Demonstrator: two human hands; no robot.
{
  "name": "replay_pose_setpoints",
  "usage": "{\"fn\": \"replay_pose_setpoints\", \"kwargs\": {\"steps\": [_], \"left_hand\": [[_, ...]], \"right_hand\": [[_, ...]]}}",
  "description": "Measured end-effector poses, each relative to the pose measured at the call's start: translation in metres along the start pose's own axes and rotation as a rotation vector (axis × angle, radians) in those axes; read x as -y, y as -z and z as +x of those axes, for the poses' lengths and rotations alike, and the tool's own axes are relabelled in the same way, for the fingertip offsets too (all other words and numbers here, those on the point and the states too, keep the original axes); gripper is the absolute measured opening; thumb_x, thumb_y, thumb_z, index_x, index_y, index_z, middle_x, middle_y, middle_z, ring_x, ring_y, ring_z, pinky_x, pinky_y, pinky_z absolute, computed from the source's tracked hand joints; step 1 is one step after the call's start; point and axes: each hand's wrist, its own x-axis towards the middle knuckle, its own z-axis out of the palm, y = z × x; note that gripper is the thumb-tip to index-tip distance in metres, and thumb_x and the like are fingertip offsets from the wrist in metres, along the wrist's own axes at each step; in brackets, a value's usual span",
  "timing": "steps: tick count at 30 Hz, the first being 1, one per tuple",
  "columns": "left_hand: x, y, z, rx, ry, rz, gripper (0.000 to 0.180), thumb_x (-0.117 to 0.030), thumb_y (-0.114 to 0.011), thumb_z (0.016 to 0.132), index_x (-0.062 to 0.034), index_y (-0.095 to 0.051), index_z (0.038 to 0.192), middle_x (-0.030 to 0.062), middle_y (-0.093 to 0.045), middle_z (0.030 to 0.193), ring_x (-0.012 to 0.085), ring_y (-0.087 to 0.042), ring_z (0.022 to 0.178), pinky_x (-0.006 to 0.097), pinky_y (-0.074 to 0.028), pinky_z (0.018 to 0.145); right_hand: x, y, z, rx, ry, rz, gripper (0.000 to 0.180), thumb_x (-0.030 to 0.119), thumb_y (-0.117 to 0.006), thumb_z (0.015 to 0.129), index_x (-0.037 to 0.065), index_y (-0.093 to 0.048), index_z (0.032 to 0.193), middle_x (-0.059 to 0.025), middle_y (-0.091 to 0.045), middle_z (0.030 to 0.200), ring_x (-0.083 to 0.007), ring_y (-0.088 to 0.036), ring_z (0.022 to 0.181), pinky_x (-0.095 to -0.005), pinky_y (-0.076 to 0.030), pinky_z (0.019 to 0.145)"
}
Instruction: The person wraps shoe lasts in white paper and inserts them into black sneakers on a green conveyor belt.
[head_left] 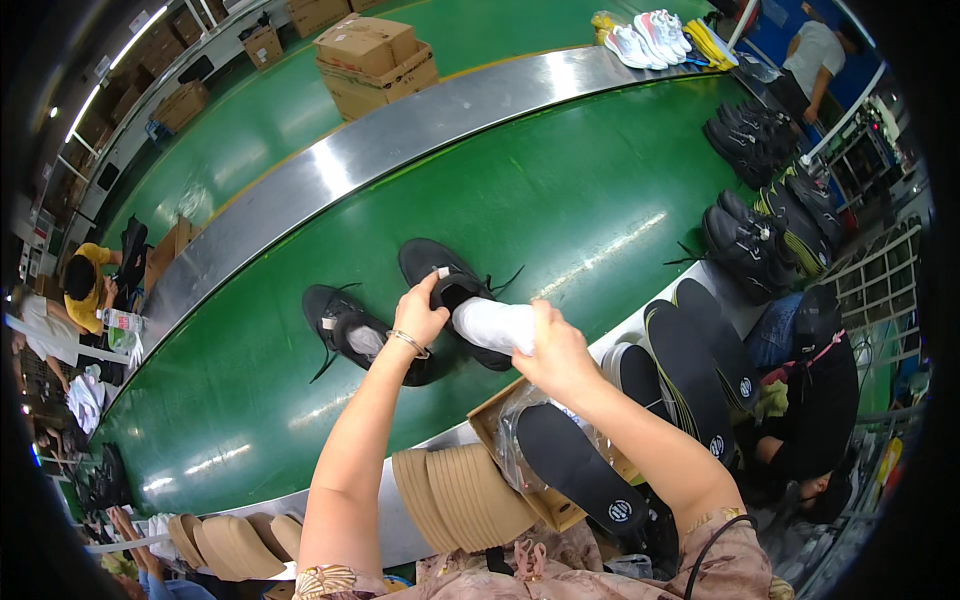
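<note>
A black lace-up shoe (424,258) lies on the green belt in front of me, its toe pointing away. My left hand (420,318) pinches the shoe's tongue near a small white label. A wad of white paper (496,328) sits partly in the shoe's opening, and my right hand (556,352) grips its outer end. Just left of this shoe lies a second black shoe (322,300), its lace loose on the belt. White stuffing (366,342) shows inside it. My right fingertips are partly hidden behind the paper.
Along the near edge stand stacked tan curved inserts (465,498), an open cardboard box (490,415) and black insoles (570,460). More black shoes (745,240) sit at the right, pale sneakers (650,40) at the far end. A person in yellow (88,285) works at left.
</note>
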Motion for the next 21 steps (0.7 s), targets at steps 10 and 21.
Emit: {"fn": "replay_pose_setpoints", "kwargs": {"steps": [10, 21], "left_hand": [[-0.013, 0.017, 0.001, 0.07, 0.213, -0.01, 0.039, -0.015, -0.058, 0.068, -0.007, -0.062, 0.106, 0.02, -0.062, 0.101, 0.0362, -0.059, 0.093, 0.041, -0.047, 0.082], [0.01, -0.004, 0.007, -0.063, -0.233, 0.123, 0.017, -0.012, -0.065, 0.073, -0.0021, -0.064, 0.087, 0.0128, -0.056, 0.084, 0.0325, -0.057, 0.081, 0.04, -0.047, 0.072]], "right_hand": [[0.014, -0.106, 0.045, -0.218, 0.092, -0.26, 0.065, 0.018, -0.077, 0.06, 0.0, -0.04, 0.11, -0.0169, -0.048, 0.099, -0.0336, -0.049, 0.095, -0.0434, -0.038, 0.081], [0.01, -0.102, 0.057, 0.11, 0.053, -0.172, 0.043, 0.014, -0.065, 0.074, -0.009, -0.038, 0.098, -0.0236, -0.048, 0.092, -0.0361, -0.062, 0.074, -0.0386, -0.054, 0.065]]}}
